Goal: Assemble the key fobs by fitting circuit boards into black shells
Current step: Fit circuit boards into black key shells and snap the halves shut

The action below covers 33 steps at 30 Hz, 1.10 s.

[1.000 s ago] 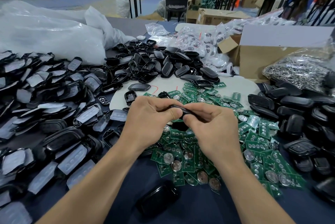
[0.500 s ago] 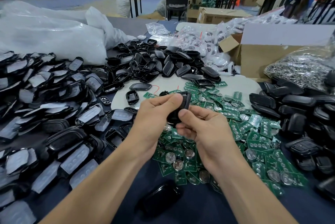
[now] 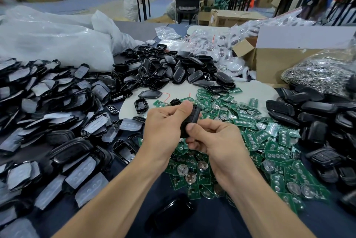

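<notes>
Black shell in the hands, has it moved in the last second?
Yes. The black shell has swung from lying level to standing on end, still above the left edge of the green circuit boards.

No legible txt; red marks (image 3: 167, 95) on sheet (image 3: 257, 91) unreadable.

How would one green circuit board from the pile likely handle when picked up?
Probably stiff: the green circuit boards lie flat and unbent. Likely light, being thin. Loosely overlapped, so neighbours may slide when one is lifted.
</notes>
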{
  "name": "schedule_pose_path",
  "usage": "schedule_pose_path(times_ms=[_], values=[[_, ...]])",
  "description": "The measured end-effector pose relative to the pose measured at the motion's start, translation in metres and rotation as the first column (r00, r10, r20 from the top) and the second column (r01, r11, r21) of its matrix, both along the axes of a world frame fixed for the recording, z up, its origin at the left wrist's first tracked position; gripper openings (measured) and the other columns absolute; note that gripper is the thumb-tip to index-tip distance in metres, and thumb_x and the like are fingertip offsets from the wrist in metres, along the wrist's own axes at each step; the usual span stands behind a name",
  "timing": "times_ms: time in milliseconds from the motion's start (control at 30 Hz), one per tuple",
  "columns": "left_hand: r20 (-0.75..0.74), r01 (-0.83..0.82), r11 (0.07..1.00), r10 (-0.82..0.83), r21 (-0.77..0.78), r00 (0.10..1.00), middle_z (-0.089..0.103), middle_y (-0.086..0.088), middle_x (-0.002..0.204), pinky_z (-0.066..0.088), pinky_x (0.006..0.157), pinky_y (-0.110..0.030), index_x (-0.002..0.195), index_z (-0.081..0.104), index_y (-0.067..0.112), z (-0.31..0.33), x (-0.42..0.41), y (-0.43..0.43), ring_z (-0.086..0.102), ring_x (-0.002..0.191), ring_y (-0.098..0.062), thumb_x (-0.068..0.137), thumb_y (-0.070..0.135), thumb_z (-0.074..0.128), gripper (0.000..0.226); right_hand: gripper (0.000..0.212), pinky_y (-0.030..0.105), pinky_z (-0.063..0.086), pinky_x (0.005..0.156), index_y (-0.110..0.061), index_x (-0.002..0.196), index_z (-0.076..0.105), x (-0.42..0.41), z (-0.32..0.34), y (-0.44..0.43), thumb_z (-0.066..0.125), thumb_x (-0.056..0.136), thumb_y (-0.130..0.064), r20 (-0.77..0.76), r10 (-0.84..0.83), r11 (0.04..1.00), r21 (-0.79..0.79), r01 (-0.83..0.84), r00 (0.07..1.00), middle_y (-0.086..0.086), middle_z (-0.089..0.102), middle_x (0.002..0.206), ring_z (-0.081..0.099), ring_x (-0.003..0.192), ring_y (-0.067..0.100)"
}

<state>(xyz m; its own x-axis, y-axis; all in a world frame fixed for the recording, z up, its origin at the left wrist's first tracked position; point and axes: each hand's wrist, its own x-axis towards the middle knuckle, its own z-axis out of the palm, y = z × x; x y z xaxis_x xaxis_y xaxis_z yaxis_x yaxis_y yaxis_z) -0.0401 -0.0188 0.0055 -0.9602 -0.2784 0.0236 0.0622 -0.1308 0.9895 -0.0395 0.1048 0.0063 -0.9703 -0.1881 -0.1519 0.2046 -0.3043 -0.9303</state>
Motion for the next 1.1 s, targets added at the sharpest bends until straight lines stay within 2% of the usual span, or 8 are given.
schedule_pose_path(times_ms=[133, 233, 367, 533, 700, 867, 1000, 1100], values=[[0.046, -0.009, 1.000, 0.009, -0.008, 0.999, 0.079, -0.019, 0.085, 0.061, 0.069, -0.028, 0.079, 0.082, 0.005, 0.001, 0.000, -0.002, 0.074, 0.075, -0.027, 0.098, 0.033, 0.067, 0.037, 0.008, 0.021, 0.054, 0.052, -0.001, 0.080, 0.077, 0.000, -0.001, 0.000, 0.077, 0.083, 0.007, 0.021, 0.005, 1.000, -0.006, -0.005, 1.000, 0.011, 0.071, 0.067, 0.064, 0.054, 0.014], [0.083, 0.008, 1.000, -0.007, -0.011, 0.996, 0.077, -0.024, 0.095, 0.058, 0.092, -0.042, 0.089, 0.080, 0.000, 0.003, 0.000, -0.004, 0.073, 0.092, -0.038, 0.101, 0.043, 0.060, 0.048, 0.004, 0.021, 0.055, 0.052, 0.001, 0.086, 0.077, -0.004, -0.002, 0.001, 0.076, 0.085, 0.004, 0.045, 0.021, 1.000, -0.019, -0.021, 0.999, 0.011, 0.070, 0.069, 0.064, 0.054, 0.014], [0.057, -0.038, 0.999, 0.038, -0.007, 0.998, 0.082, -0.001, 0.096, 0.057, 0.083, -0.024, 0.097, 0.082, 0.014, 0.005, 0.001, -0.008, 0.077, 0.092, -0.011, 0.108, 0.042, 0.045, 0.048, 0.024, 0.020, 0.055, 0.054, 0.001, 0.096, 0.075, -0.013, 0.005, 0.018, 0.078, 0.076, -0.010, 0.119, 0.083, 0.997, -0.013, -0.082, 0.989, 0.011, 0.076, 0.078, 0.066, 0.059, 0.013], [0.055, -0.179, 0.983, 0.181, -0.036, 0.982, 0.082, 0.005, 0.094, 0.059, 0.090, -0.032, 0.095, 0.081, 0.018, 0.005, -0.002, -0.020, 0.078, 0.091, -0.010, 0.107, 0.037, 0.053, 0.036, 0.050, 0.022, 0.060, 0.075, -0.008, 0.119, 0.072, -0.035, 0.026, 0.081, 0.081, 0.079, -0.036, 0.037, -0.130, 0.904, -0.406, 0.134, 0.991, 0.005, 0.078, 0.107, 0.074, 0.090, 0.011], [-0.023, -0.334, 0.921, 0.336, -0.200, 0.941, 0.079, 0.006, 0.079, 0.058, 0.083, -0.031, 0.076, 0.082, 0.038, 0.003, -0.006, -0.029, 0.071, 0.078, -0.012, 0.098, 0.040, 0.063, 0.029, 0.016, 0.027, 0.061, 0.071, -0.009, 0.100, 0.078, -0.035, 0.017, 0.052, 0.073, 0.087, -0.001, -0.035, -0.103, 0.974, 0.201, 0.108, 0.994, 0.012, 0.079, 0.094, 0.072, 0.079, 0.020], [-0.102, -0.429, 0.798, 0.428, -0.423, 0.898, 0.041, 0.012, 0.044, 0.033, 0.045, -0.018, 0.066, 0.063, 0.036, 0.001, -0.007, -0.035, 0.035, 0.043, -0.007, 0.099, 0.038, 0.059, 0.033, 0.013, 0.011, 0.049, 0.049, -0.028, 0.092, 0.080, -0.056, 0.019, -0.005, 0.072, 0.092, -0.018, -0.339, 0.042, 0.675, 0.703, 0.223, 0.940, -0.016, 0.075, 0.080, 0.067, 0.056, 0.001], [-0.052, -0.460, 0.765, 0.492, -0.451, 0.869, 0.059, 0.011, 0.051, 0.043, 0.052, -0.029, 0.064, 0.065, 0.040, 0.002, -0.011, -0.044, 0.043, 0.044, -0.005, 0.095, 0.033, 0.059, 0.033, 0.020, 0.023, 0.050, 0.068, -0.016, 0.106, 0.073, -0.085, 0.012, -0.054, 0.068, 0.095, -0.032, -0.326, 0.284, 0.284, 0.927, 0.246, 0.902, 0.001, 0.074, 0.101, 0.069, 0.088, 0.018], [-0.028, -0.462, 0.785, 0.496, -0.413, 0.868, 0.062, 0.015, 0.057, 0.046, 0.059, -0.029, 0.074, 0.074, 0.037, -0.001, -0.013, -0.048, 0.042, 0.048, -0.004, 0.093, 0.031, 0.061, 0.024, 0.018, 0.034, 0.053, 0.074, -0.018, 0.102, 0.074, -0.087, 0.005, -0.071, 0.063, 0.089, -0.011, -0.319, 0.393, 0.064, 0.945, 0.320, 0.863, 0.008, 0.071, 0.096, 0.065, 0.093, 0.031]])
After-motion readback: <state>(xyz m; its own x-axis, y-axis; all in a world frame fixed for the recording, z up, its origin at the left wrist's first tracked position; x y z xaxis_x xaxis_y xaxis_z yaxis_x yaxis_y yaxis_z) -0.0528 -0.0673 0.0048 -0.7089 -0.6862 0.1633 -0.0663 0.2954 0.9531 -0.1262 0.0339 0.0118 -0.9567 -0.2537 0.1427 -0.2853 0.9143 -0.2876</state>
